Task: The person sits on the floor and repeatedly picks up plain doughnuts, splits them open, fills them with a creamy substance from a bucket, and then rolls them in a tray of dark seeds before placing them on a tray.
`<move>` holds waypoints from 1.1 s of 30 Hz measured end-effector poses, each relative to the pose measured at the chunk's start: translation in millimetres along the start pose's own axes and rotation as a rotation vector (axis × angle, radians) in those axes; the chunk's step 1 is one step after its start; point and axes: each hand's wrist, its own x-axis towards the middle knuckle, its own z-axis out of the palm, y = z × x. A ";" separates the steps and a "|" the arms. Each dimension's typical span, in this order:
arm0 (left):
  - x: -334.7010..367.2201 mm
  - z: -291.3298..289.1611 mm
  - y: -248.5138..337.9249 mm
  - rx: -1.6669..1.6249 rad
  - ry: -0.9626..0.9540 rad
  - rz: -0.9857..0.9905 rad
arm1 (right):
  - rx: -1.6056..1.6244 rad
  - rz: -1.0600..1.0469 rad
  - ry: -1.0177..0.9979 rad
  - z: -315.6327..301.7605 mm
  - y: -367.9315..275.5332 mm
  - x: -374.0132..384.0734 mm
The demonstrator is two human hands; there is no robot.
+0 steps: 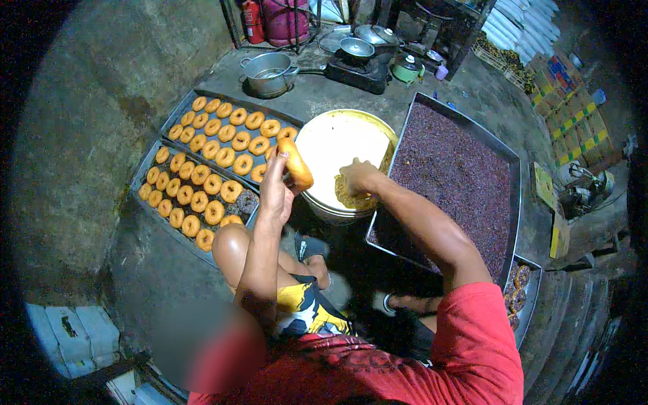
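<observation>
rough grey concrete floor (81, 148), dimly lit; a red gas cylinder (283, 20) and black stove (358, 73) at the far edge; stacked cardboard boxes (574, 115) to the right.

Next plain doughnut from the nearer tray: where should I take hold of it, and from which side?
Take the doughnut at the nearer tray's right end by its outer rim, thumb and fingers on opposite sides, coming straight down from above. It lies flat, packed close to its neighbours, so side access looks tight. The left hand already holds one doughnut edgewise that way.
</observation>
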 end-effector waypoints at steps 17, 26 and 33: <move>66.2 55.8 -69.3 0.514 -0.487 -0.090 | 1.618 0.019 1.022 -46.6 37.8 -210.9; -25.2 137.3 -43.9 -0.091 -0.718 -0.171 | 0.991 0.139 1.413 -23.7 8.2 -206.7; -16.4 160.3 -72.2 0.032 -0.638 -0.121 | 1.141 0.233 1.358 8.3 17.5 -230.1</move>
